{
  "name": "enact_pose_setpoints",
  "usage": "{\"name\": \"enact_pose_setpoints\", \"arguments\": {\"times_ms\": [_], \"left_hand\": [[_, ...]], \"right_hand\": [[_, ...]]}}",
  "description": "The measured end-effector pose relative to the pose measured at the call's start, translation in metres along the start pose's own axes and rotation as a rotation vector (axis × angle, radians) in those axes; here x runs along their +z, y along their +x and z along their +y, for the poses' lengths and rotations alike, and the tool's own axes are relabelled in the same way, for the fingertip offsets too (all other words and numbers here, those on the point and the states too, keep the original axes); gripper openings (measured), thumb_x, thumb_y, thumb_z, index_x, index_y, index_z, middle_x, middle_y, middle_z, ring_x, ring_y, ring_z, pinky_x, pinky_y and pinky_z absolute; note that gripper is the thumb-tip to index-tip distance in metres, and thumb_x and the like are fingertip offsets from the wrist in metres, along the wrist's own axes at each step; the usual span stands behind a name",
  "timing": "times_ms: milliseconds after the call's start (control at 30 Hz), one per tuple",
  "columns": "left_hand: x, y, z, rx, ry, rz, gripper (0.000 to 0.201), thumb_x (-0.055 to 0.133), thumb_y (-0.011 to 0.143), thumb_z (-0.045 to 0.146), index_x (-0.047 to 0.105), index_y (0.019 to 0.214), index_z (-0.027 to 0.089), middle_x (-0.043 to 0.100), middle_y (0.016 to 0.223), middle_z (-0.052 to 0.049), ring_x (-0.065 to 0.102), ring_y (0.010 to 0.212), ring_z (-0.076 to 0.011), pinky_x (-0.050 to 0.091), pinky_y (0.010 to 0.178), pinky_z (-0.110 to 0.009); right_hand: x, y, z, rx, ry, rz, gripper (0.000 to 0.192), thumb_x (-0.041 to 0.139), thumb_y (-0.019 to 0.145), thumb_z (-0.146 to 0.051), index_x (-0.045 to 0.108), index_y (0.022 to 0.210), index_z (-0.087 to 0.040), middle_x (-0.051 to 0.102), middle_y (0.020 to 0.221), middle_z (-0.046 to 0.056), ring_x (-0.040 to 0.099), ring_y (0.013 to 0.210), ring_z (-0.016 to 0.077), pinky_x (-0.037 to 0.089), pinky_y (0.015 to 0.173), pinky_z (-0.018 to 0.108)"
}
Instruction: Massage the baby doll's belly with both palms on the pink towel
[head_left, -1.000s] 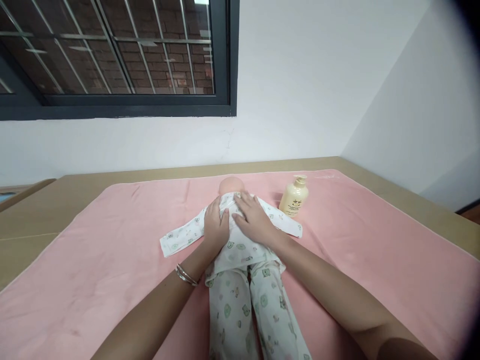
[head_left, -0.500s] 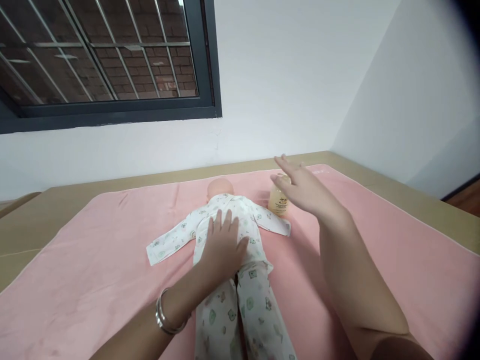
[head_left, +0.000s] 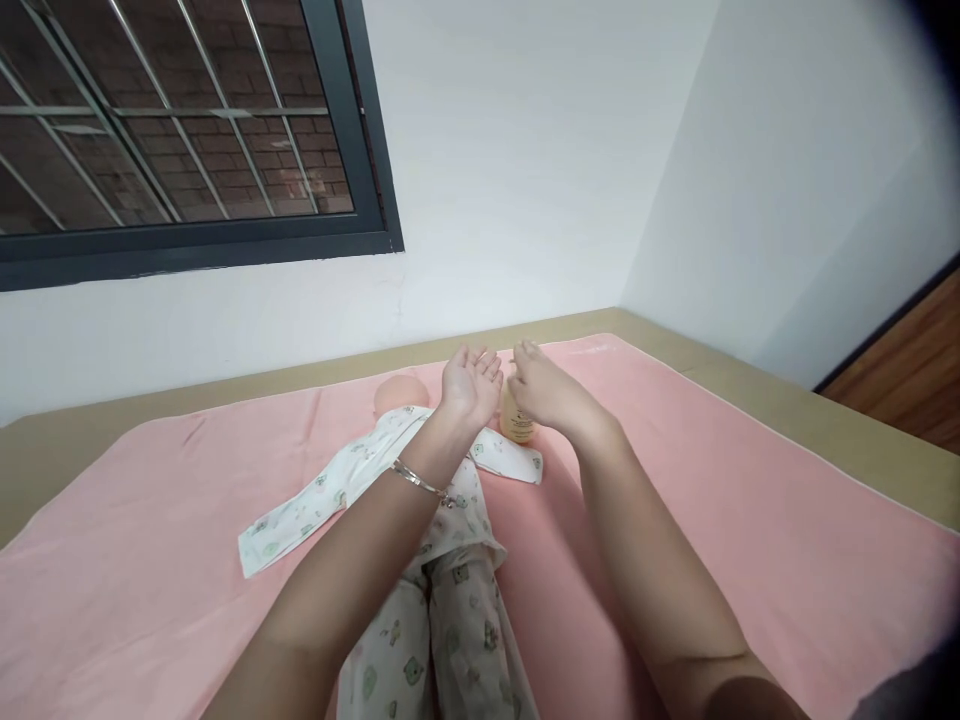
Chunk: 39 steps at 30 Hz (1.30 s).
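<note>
A baby doll (head_left: 401, 392) in white pyjamas with small green animal prints lies on a pink blanket, its head away from me and no face showing. My left hand (head_left: 472, 385) is held palm up above the doll's shoulder, fingers spread and slightly curved, beside a bottle. That bottle (head_left: 517, 422) is pale yellow with dark print and stands by the doll's right-hand sleeve (head_left: 510, 458). Over its top my right hand (head_left: 551, 388) is bent down, fingers curled around the upper part, which they largely hide. My left forearm covers much of the doll's torso.
The pink blanket (head_left: 712, 520) is spread over a tan surface (head_left: 660, 345) that meets white walls (head_left: 510, 180) behind and at the right. A dark-framed window (head_left: 375, 170) with metal bars is at upper left. A wooden panel (head_left: 900, 370) shows at the right edge.
My left hand has left the doll's back, moved forward and right, and turned palm up beside the bottle. My right hand has come down onto the bottle's top. The view has shifted rightward.
</note>
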<state>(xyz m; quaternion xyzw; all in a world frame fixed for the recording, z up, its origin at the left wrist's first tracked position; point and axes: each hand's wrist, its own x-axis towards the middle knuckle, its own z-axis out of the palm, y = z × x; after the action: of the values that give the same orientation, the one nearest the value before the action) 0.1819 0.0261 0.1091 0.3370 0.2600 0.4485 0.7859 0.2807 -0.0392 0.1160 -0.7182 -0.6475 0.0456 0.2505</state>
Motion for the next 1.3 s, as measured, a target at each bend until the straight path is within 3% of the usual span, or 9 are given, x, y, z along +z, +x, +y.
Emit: {"name": "enact_pose_setpoints", "arguments": {"times_ms": [167, 400, 533, 633, 733, 900, 1067, 1200, 1300], "left_hand": [[0.005, 0.005, -0.006, -0.080, -0.052, -0.014, 0.058, 0.026, 0.095, 0.044, 0.034, 0.139, 0.007, 0.046, 0.141, -0.021, 0.053, 0.125, -0.0230, 0.050, 0.096, -0.034], [-0.008, -0.014, -0.006, -0.163, -0.072, -0.048, 0.046, 0.036, 0.093, 0.037, 0.044, 0.132, 0.013, 0.056, 0.133, -0.015, 0.060, 0.115, -0.0224, 0.052, 0.093, -0.035], [-0.031, -0.053, -0.005, -0.299, -0.105, -0.026, 0.044, 0.038, 0.091, 0.038, 0.051, 0.124, 0.012, 0.061, 0.125, -0.016, 0.063, 0.109, -0.0244, 0.054, 0.087, -0.037], [-0.050, -0.095, -0.006, -0.530, -0.087, 0.046, 0.047, 0.041, 0.088, 0.038, 0.054, 0.121, 0.006, 0.060, 0.125, -0.019, 0.062, 0.112, -0.0256, 0.051, 0.092, -0.037], [-0.061, -0.133, -0.002, -0.623, -0.113, -0.033, 0.051, 0.045, 0.085, 0.036, 0.053, 0.123, 0.003, 0.056, 0.131, -0.020, 0.057, 0.119, -0.0269, 0.046, 0.100, -0.038], [-0.069, -0.163, 0.025, -0.559, -0.105, -0.007, 0.050, 0.045, 0.086, 0.035, 0.054, 0.124, 0.005, 0.054, 0.135, -0.019, 0.054, 0.123, -0.0269, 0.044, 0.102, -0.038], [-0.076, -0.177, 0.057, -0.425, -0.075, 0.081, 0.045, 0.041, 0.088, 0.035, 0.057, 0.122, 0.010, 0.056, 0.133, -0.015, 0.052, 0.125, -0.0233, 0.042, 0.105, -0.034], [-0.075, -0.191, 0.072, -0.356, -0.095, 0.114, 0.047, 0.037, 0.090, 0.037, 0.052, 0.128, 0.014, 0.052, 0.139, -0.011, 0.045, 0.132, -0.0203, 0.036, 0.110, -0.033], [-0.074, -0.197, 0.078, -0.296, -0.098, 0.035, 0.053, 0.029, 0.093, 0.045, 0.051, 0.129, 0.014, 0.053, 0.137, -0.011, 0.043, 0.134, -0.0228, 0.035, 0.111, -0.038]], "right_hand": [[0.011, 0.002, -0.004, -0.047, -0.217, -0.026, 0.048, 0.039, 0.085, -0.011, 0.050, 0.130, 0.000, 0.044, 0.141, 0.025, 0.038, 0.134, 0.0330, 0.030, 0.109, 0.046], [0.021, 0.000, -0.017, -0.028, -0.478, 0.028, 0.049, 0.039, 0.086, -0.014, 0.048, 0.131, 0.004, 0.049, 0.136, 0.027, 0.045, 0.126, 0.0336, 0.033, 0.104, 0.046], [0.028, 0.000, -0.021, 0.012, -0.526, 0.091, 0.046, 0.039, 0.085, -0.012, 0.050, 0.128, 0.001, 0.057, 0.125, 0.026, 0.053, 0.116, 0.0313, 0.042, 0.093, 0.040], [0.033, -0.001, -0.022, 0.018, -0.565, 0.122, 0.047, 0.037, 0.086, -0.012, 0.048, 0.131, -0.001, 0.058, 0.122, 0.025, 0.055, 0.111, 0.0309, 0.046, 0.083, 0.039], [0.038, -0.003, -0.025, 0.004, -0.603, 0.138, 0.045, 0.033, 0.090, -0.017, 0.047, 0.130, -0.001, 0.055, 0.126, 0.026, 0.054, 0.113, 0.0320, 0.048, 0.078, 0.040], [0.047, -0.008, -0.025, 0.037, -0.612, 0.087, 0.045, 0.031, 0.093, -0.026, 0.051, 0.127, -0.005, 0.040, 0.143, 0.027, 0.038, 0.131, 0.0329, 0.046, 0.087, 0.044], [0.054, -0.014, -0.035, 0.099, -0.550, 0.070, 0.050, 0.036, 0.094, -0.036, 0.047, 0.133, -0.008, 0.024, 0.152, 0.026, 0.015, 0.142, 0.0388, 0.027, 0.105, 0.059], [0.051, -0.039, -0.075, -0.111, -0.341, 0.211, 0.056, 0.030, 0.096, -0.039, 0.036, 0.142, -0.008, 0.018, 0.155, 0.023, 0.007, 0.144, 0.0364, 0.017, 0.110, 0.062], [0.052, -0.071, -0.109, -0.375, -0.055, 0.110, 0.058, 0.022, 0.099, -0.040, 0.017, 0.151, -0.017, 0.013, 0.158, 0.013, 0.006, 0.146, 0.0282, 0.015, 0.114, 0.058]]}}
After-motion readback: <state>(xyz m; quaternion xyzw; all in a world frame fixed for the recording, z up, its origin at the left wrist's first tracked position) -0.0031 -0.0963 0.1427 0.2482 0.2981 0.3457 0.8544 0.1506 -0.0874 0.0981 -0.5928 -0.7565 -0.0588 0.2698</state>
